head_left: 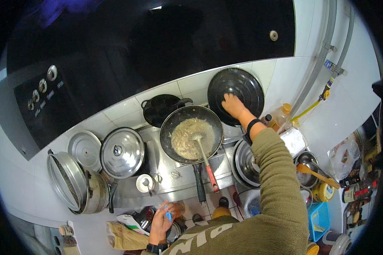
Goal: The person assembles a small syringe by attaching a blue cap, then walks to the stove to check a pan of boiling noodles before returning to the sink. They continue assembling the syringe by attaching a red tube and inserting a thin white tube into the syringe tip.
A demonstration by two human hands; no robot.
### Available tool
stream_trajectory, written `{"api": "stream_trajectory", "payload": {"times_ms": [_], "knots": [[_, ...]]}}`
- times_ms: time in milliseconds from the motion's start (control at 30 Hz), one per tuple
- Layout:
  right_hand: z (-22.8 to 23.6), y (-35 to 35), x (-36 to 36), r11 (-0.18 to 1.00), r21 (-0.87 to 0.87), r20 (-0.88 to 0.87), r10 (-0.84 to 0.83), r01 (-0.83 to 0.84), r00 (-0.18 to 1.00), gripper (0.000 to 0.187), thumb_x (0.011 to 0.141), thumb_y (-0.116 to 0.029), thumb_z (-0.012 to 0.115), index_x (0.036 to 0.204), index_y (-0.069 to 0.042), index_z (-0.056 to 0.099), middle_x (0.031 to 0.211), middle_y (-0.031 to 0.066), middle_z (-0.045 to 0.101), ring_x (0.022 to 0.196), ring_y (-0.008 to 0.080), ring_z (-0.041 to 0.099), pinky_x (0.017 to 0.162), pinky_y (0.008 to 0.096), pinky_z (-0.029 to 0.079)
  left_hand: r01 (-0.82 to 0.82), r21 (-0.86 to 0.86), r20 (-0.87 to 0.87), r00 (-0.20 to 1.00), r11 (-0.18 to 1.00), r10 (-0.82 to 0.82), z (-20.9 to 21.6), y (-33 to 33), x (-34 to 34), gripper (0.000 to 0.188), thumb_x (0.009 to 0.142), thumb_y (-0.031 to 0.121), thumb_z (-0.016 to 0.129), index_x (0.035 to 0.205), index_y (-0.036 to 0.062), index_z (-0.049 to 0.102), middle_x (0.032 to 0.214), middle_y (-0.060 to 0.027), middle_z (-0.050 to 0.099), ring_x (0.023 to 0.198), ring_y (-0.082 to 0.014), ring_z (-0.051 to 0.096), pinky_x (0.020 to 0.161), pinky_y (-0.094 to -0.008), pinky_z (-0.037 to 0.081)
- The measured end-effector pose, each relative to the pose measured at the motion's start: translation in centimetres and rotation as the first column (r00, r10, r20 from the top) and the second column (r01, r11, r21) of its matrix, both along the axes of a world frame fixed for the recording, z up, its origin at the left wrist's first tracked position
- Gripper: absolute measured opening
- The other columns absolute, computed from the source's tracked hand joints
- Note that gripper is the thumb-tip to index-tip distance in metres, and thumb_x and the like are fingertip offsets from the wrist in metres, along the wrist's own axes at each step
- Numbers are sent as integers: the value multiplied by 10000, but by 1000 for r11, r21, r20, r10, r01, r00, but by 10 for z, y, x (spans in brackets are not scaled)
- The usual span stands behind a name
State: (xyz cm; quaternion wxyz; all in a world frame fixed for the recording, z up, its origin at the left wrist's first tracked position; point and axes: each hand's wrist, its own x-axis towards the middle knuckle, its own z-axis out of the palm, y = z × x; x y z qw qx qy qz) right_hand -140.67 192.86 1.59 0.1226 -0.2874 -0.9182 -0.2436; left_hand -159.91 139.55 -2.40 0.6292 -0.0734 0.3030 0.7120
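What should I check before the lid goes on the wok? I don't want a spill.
1. Right hand on the black lid: ok, palm flat on it; grip closed or not, cannot tell.
2. Lid free to lift: ok, it leans on the wall tiles with nothing on top.
3. Wok rim clear: not ok, the spatula lies in the food, its handle over the rim.
4. Left hand free: not ok, it holds a small blue thing.
5. Burner on: cannot tell.

One head-worn fisheye view looks steeply down, close over the stove (pixel 178 170).
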Motion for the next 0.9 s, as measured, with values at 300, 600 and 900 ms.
{"api": "stream_trajectory", "payload": {"times_ms": [300, 600, 900], "knots": [[122, -56, -32, 983, 92, -238, 175, -157, 955, 48, 719, -51, 569, 765, -41, 558, 873, 147, 490, 789, 307, 551, 635, 362, 497, 98, 139, 14, 995, 985, -101, 2, -6, -17, 398, 834, 15, 596, 1189, 55, 420, 905, -71, 481, 802, -180, 504, 714, -298, 453], [18, -139, -138, 691, -718, -286, -187, -81, 940, 269, 713, -133, 667, 980, -136, 699, 1078, 210, 564, 959, 377, 589, 856, 424, 490, 90, 199, 47, 994, 976, -102, -5, -31, -39, 408, 827, 19, 601, 1194, 54, 426, 913, -67, 482, 815, -173, 513, 723, -297, 462], [-17, -118, -153, 484, -840, -422, -301, -244, 855, 343, 749, -81, 637, 1086, -19, 655, 1096, 227, 611, 1024, 351, 592, 886, 370, 471, 48, 181, 93, 993, 982, -65, 0, -36, -43, 416, 823, 21, 619, 1189, 58, 427, 904, -62, 469, 823, -169, 508, 723, -287, 459]]}}
